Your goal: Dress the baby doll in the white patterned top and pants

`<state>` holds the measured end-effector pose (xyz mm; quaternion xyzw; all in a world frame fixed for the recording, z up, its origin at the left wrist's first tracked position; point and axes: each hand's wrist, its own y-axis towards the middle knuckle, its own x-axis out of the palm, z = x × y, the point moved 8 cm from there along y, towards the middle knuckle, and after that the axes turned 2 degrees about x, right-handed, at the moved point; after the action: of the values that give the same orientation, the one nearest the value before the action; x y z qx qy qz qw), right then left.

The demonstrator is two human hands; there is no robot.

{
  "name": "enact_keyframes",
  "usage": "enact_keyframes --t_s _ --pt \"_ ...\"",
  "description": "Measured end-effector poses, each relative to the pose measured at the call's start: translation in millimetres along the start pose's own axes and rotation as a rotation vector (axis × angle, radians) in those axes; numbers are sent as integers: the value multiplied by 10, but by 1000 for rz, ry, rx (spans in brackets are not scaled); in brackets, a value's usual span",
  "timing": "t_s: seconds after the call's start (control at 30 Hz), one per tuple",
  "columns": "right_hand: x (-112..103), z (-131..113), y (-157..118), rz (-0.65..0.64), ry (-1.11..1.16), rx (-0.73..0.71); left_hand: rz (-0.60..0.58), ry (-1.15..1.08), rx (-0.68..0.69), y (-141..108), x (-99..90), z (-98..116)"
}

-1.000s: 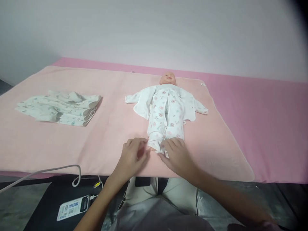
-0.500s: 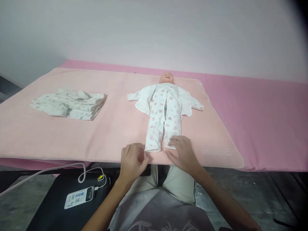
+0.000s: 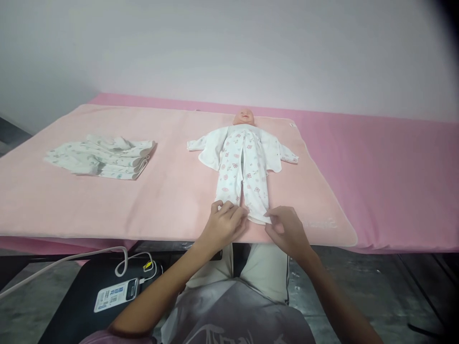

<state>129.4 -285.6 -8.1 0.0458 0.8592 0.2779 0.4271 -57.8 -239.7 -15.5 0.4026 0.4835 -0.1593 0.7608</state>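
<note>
A baby doll [image 3: 244,117] lies on its back on a peach mat [image 3: 172,200], head away from me and arms spread. It wears a white baby jacket [image 3: 212,152] and printed baby pants [image 3: 255,184], with the two legs pointing toward me. My left hand [image 3: 224,224] is closed, its fingers pinching the inner corner of the cuff of the leg on the right. At the outer corner of that same cuff, my right hand [image 3: 287,230] pinches the cloth between thumb and fingers. The left hand covers the hem of the other leg.
Folded printed baby clothes [image 3: 103,157] lie on the mat's left side. A pink sheet [image 3: 387,186] covers the table beneath the mat. Below the front edge, a power bank [image 3: 116,295] with a white cable [image 3: 89,251] rests on a black seat [image 3: 71,306].
My left hand has moved right, from the outer side of the left leg's cuff to the inner corner of the right leg's cuff. My right hand has shifted to that cuff's outer corner.
</note>
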Motion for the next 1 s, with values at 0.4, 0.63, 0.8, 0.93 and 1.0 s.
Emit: enact_keyframes --t_s 0.4,0.63,0.8,0.93,1.0 --pt "-192 824 522 -127 -57 18 31 -142 -217 158 -441 -1127" --pt "531 1242 1510 -411 -91 -238 -241 -234 68 948 154 -1963" --pt "649 1431 1582 -319 -109 -131 -192 -189 57 878 287 -1975" --pt "637 1468 1521 -375 -107 -86 -233 -197 24 876 232 -1951" --pt "573 1471 1504 -405 -104 -82 -266 -209 -11 892 211 -1962"
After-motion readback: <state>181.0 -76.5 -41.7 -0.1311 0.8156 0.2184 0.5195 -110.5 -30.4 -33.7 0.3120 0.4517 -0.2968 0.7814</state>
